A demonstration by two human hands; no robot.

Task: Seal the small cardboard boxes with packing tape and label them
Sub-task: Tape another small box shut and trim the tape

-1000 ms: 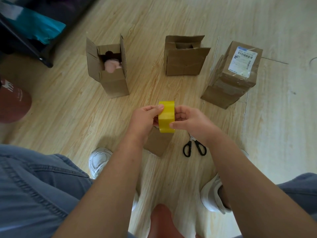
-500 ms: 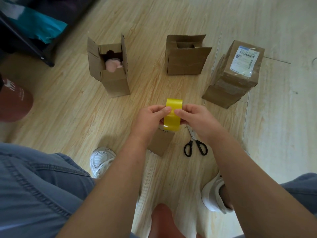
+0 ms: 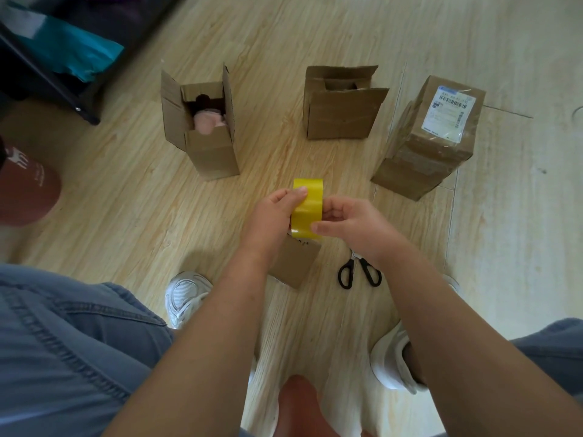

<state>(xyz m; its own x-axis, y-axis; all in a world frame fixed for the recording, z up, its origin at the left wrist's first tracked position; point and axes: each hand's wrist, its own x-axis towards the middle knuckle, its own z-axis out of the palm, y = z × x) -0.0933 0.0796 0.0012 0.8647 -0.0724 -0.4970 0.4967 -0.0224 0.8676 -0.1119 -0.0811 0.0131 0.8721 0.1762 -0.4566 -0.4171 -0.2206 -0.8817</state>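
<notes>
A yellow tape roll point(image 3: 307, 209) is held upright between my hands above the wooden floor. My left hand point(image 3: 274, 216) grips its left side, fingertips on the top face. My right hand point(image 3: 350, 223) grips its right side with curled fingers. Under the roll a small cardboard box point(image 3: 295, 263) stands on the floor, partly hidden by my left wrist. Further off stand an open box point(image 3: 205, 127) with something pink inside, a second open-flapped box point(image 3: 340, 105), and a taped box point(image 3: 432, 137) bearing a white label.
Black-handled scissors point(image 3: 358, 274) lie on the floor right of the small box. My white shoes point(image 3: 186, 294) flank the space below. A dark red cylinder point(image 3: 25, 187) sits at the left edge, and a black rack with a teal bag point(image 3: 72, 48) fills the top left.
The tape roll has been turned in my hands and my fingers have shifted on it. The view has barely moved; the boxes and scissors stay put.
</notes>
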